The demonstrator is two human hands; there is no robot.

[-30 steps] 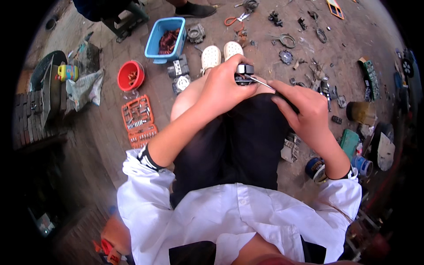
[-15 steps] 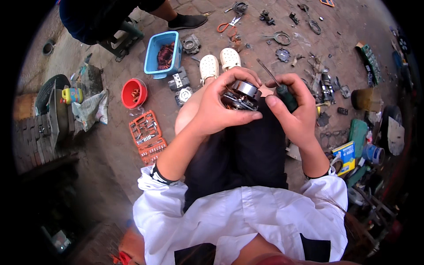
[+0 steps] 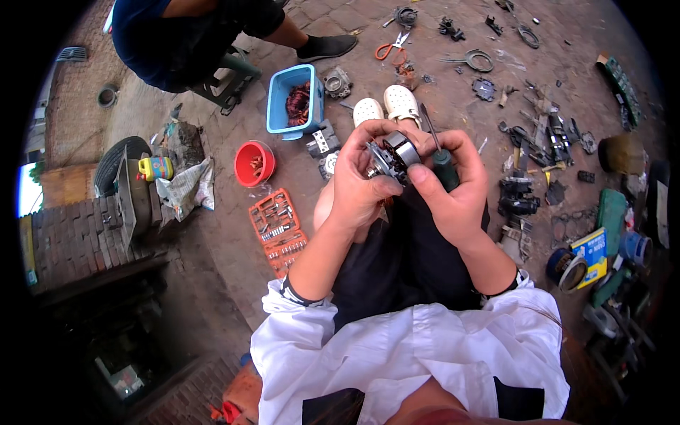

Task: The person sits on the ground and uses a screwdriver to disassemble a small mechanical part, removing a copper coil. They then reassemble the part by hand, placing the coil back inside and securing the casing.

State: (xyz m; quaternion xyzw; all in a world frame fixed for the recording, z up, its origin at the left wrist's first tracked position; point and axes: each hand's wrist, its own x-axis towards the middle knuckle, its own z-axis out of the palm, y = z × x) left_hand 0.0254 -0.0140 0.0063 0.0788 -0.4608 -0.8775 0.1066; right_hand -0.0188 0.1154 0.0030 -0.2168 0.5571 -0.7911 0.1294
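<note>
Over my lap, my left hand [image 3: 353, 177] is closed round a motor part [image 3: 401, 150] with a shiny silver ring and a darker metal body. Its ring faces toward my right hand. A screwdriver [image 3: 445, 170] with a dark green handle is gripped in my right hand [image 3: 460, 180], its shaft pointing up and away from me. The right thumb and fingertips come up against the motor part's edge. My left palm and fingers hide some of its body.
To the left lie an orange socket set [image 3: 278, 225], a red bucket [image 3: 255, 163] and a blue basin [image 3: 296, 102] of copper-coloured pieces. Orange-handled scissors [image 3: 394, 48] lie ahead. Metal parts [image 3: 552, 134] litter the right side. Another person [image 3: 234, 35] sits on a stool far left.
The motor part has turned in my left hand, its ring tipping toward the right. The right hand has come closer to it, and the screwdriver stands more upright. The whole view has shifted.
</note>
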